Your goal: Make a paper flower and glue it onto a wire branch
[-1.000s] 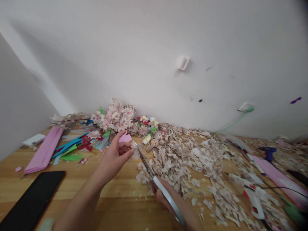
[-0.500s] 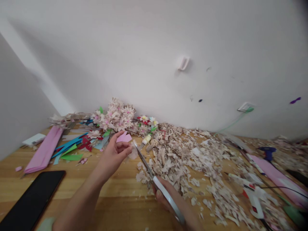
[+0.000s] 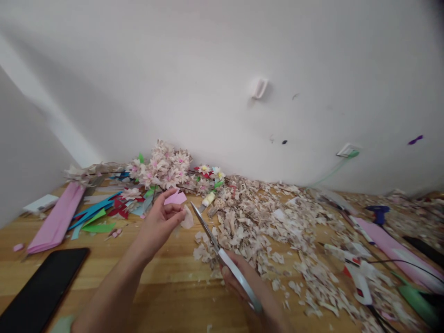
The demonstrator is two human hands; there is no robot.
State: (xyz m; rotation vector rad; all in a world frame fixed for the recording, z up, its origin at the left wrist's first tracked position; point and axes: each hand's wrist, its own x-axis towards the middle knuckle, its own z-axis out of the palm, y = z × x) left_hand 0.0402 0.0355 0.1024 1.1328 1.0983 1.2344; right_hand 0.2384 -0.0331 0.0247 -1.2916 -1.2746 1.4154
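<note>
My left hand is raised over the table, its fingertips pinching a small pale paper petal. A pink paper piece lies just behind those fingers. My right hand grips long scissors with silver handles, and their narrow blades point up towards the petal. The blade tips stay a little apart from the petal. Below the scissors spreads a large heap of cream and pink paper scraps.
Paper blossoms on stems stand at the wall. Left of them lie pink crepe paper, blue, green and red paper strips, and a black phone. A blue-and-white tool, a white glue gun and a pink sheet sit at the right.
The whole view has shifted slightly left and up. My left hand has moved a little left with the petal, and the scissors have stayed close to it.
</note>
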